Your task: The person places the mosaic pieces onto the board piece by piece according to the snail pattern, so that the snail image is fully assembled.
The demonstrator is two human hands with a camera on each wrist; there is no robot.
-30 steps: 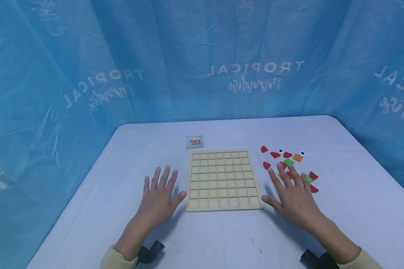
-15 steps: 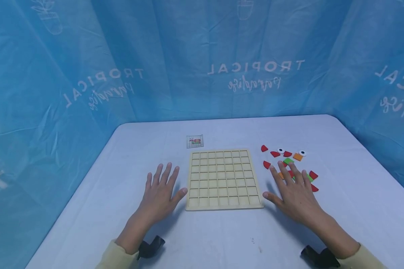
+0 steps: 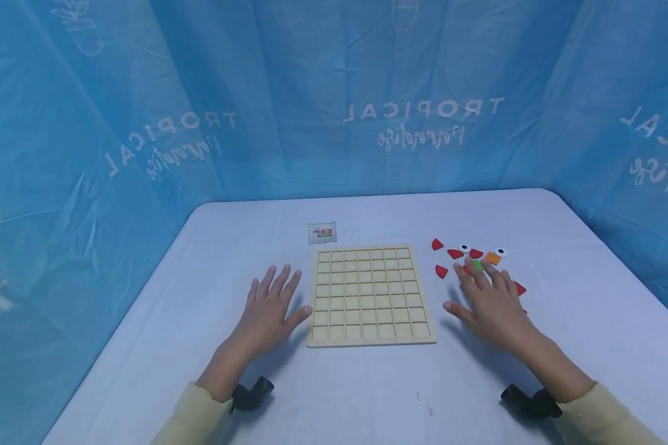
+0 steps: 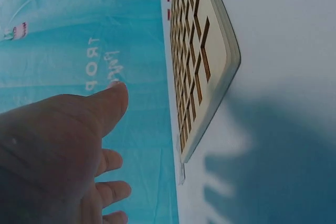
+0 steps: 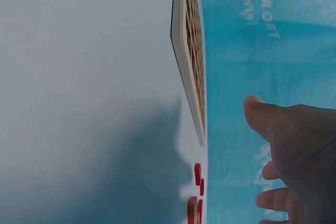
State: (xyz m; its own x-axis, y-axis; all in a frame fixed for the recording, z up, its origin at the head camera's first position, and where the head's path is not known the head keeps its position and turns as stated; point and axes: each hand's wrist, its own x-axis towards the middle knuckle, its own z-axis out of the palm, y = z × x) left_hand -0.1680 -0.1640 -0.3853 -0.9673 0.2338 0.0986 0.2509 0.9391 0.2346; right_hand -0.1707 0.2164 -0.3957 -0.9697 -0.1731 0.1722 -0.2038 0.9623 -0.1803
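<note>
In the head view, a pale wooden grid board (image 3: pixel 369 294) lies flat in the middle of a white table (image 3: pixel 367 395), with a small pattern card (image 3: pixel 322 232) just beyond its far left corner. The left hand (image 3: pixel 269 310) lies palm down just left of the board, fingers straight and close together pointing away from the person, thumb angled toward the board's edge; it holds nothing. The right hand (image 3: pixel 490 303) reaches forward on the board's right, palm down with fingers spread and relaxed over a scatter of coloured pieces (image 3: pixel 450 253): red curved ones, a green square (image 3: pixel 477 265) at the fingertips, an orange square (image 3: pixel 492 258) and two round eye pieces (image 3: pixel 464 248) just past them. Whether the fingertips touch the pieces cannot be told. Both forearms end in cream sleeves. From the left wrist, the left hand (image 4: pixel 58 156) is open, thumb extended toward the grid board (image 4: pixel 202 56), apart from it, its shadow falling on the table. From the right wrist, the right hand (image 5: pixel 294 156) is loose and grasping nothing, thumb out, with the grid board (image 5: pixel 190 51) beyond it and a few red pieces (image 5: pixel 196 198) standing near the fingers.
</note>
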